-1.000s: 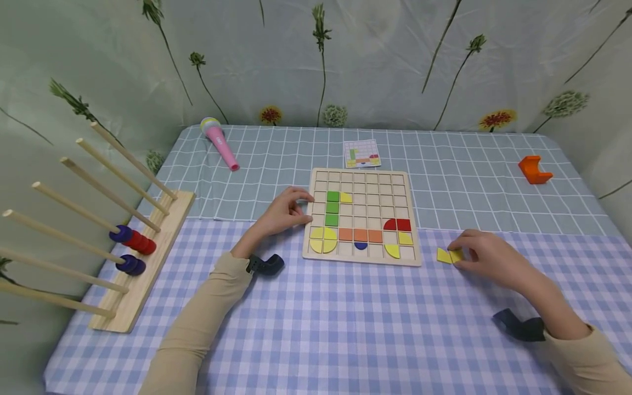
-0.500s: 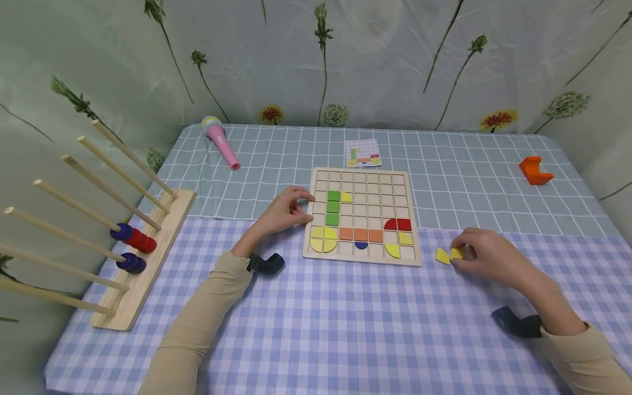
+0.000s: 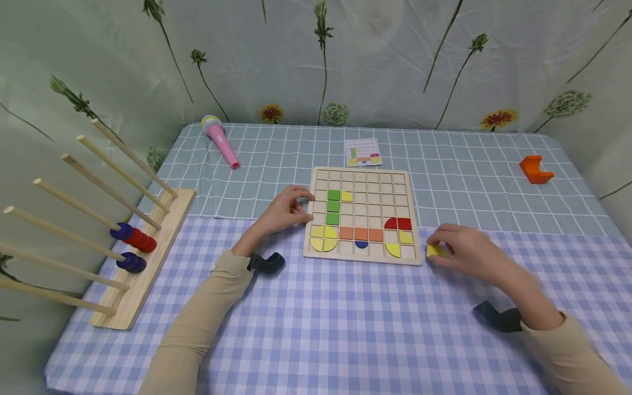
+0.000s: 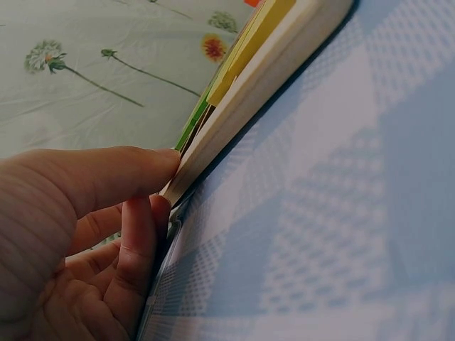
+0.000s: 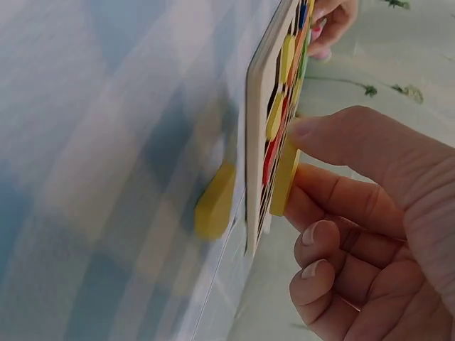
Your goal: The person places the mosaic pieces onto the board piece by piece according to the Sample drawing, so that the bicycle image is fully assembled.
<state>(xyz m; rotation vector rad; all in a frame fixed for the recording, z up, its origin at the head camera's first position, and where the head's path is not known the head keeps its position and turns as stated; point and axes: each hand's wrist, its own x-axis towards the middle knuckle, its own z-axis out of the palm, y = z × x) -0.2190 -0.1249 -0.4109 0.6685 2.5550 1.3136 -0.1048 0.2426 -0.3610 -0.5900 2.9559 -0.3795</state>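
Observation:
The square wooden grid board (image 3: pixel 380 186) lies mid-table with green, yellow, orange, red and blue flat pieces in its cells. My left hand (image 3: pixel 281 211) rests at the board's left edge, thumb and fingertips touching it, as the left wrist view also shows along its wooden side (image 4: pixel 263 78). Just right of the board, my right hand (image 3: pixel 466 249) pinches a yellow tile (image 5: pixel 286 174) between thumb and fingers, raised above the cloth. A second yellow piece (image 5: pixel 215 202) lies on the cloth below it; in the head view the hand hides that piece.
A small pattern card (image 3: pixel 362 152) lies behind the board. Far left stands a wooden peg rack (image 3: pixel 163 233) with blue and red beads. A pink toy microphone (image 3: pixel 220 141) lies back left, an orange curved block (image 3: pixel 535 169) back right. Checked cloth (image 3: pixel 345 323) covers the front.
My right hand has lifted one of the two yellow pieces from the cloth and moved left, closer to the board. My left hand has stayed at the board's edge.

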